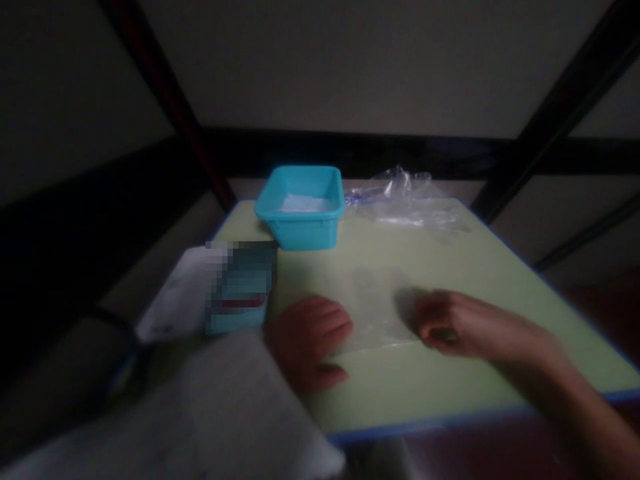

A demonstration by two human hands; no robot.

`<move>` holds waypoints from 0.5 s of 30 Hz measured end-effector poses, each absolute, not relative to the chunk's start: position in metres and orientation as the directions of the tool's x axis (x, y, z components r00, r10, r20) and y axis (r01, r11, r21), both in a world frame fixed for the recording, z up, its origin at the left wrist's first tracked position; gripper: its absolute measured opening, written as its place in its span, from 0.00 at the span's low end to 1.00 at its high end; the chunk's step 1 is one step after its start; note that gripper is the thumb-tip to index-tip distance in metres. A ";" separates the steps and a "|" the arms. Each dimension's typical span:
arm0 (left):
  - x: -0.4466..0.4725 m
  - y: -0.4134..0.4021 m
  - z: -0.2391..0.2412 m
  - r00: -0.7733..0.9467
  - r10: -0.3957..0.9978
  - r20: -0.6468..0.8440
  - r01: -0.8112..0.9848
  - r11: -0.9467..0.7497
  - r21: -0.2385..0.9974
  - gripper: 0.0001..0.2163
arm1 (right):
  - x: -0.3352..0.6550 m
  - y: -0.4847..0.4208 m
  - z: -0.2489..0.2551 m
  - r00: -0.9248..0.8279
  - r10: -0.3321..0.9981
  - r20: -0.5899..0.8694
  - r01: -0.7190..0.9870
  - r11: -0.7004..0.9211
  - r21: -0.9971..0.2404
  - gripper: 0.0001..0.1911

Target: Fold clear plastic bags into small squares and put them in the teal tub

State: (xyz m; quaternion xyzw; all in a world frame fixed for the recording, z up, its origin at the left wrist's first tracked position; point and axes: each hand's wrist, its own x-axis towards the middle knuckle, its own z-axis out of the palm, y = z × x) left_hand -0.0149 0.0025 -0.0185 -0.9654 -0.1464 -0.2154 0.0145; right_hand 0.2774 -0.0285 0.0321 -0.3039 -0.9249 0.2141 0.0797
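A flat, clear plastic bag (375, 307) lies on the pale green table, its outline faint. My left hand (310, 340) rests at the bag's left edge, fingers laid flat and thumb apart. At the right end of the bag is my right hand (445, 323), slightly blurred. Its fingers are curled in, thumb and forefinger forming a loop. Whether a bit of the plastic sits in that pinch I cannot see.
At the back stands a turquoise plastic basket (310, 233) with something whitish inside. Crumpled clear plastic (405, 200) lies right of it. On the left are white paper (180, 293) and a pixelated bluish flat item (243, 283). Blue edging (450, 423) borders the table (520, 313).
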 end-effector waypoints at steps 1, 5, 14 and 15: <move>-0.015 0.003 -0.018 0.862 0.273 0.427 0.286 -0.958 0.033 0.27 | 0.278 -0.029 0.033 -0.799 0.602 0.010 0.536 0.719 -0.443 0.09; -0.014 0.003 -0.015 0.858 0.265 0.439 0.281 -0.959 0.030 0.25 | 0.281 -0.030 0.037 -0.767 0.641 -0.018 0.586 0.690 -0.425 0.07; -0.013 0.002 -0.014 0.858 0.252 0.448 0.276 -0.961 0.012 0.25 | 0.283 -0.029 0.037 -0.770 0.638 -0.024 0.580 0.683 -0.445 0.07; -0.013 0.002 -0.014 0.862 0.256 0.438 0.278 -0.960 0.015 0.25 | 0.283 -0.029 0.037 -0.772 0.635 -0.026 0.578 0.685 -0.443 0.07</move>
